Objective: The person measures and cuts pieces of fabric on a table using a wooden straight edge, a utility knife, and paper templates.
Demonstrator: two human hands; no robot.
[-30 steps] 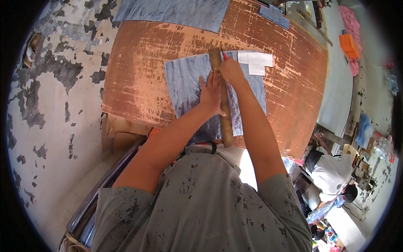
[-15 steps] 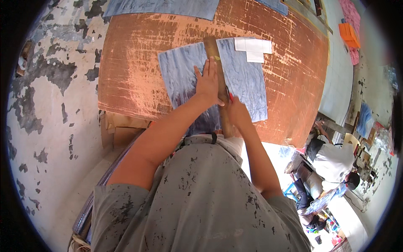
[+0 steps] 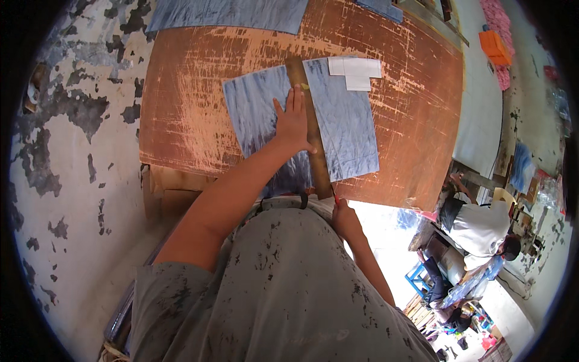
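Observation:
A blue-grey streaked sheet (image 3: 345,136) lies on the scratched brown board (image 3: 187,114). Across it, running away from me, is a long brown straightedge (image 3: 321,164). My left hand (image 3: 292,125) presses down on the sheet and straightedge, fingers stretched out and thumb on the straightedge. Close to my body, at the board's near edge, my right hand (image 3: 346,218) is closed round a slim red-handled cutting knife (image 3: 336,194). Its thin blade points away from me, beside the straightedge's near end. A white T-shaped piece (image 3: 357,72) rests on the sheet's far right corner.
More blue streaked sheeting (image 3: 229,15) lies at the board's far edge. An orange box (image 3: 496,48) stands far right. To the right, below the board, a person in a white shirt (image 3: 479,226) bends over a work area. A peeling wall (image 3: 78,151) rises at the left.
My right hand has drawn the knife toward me along the straightedge, from mid-sheet to the near edge. My left hand stays pressed in place.

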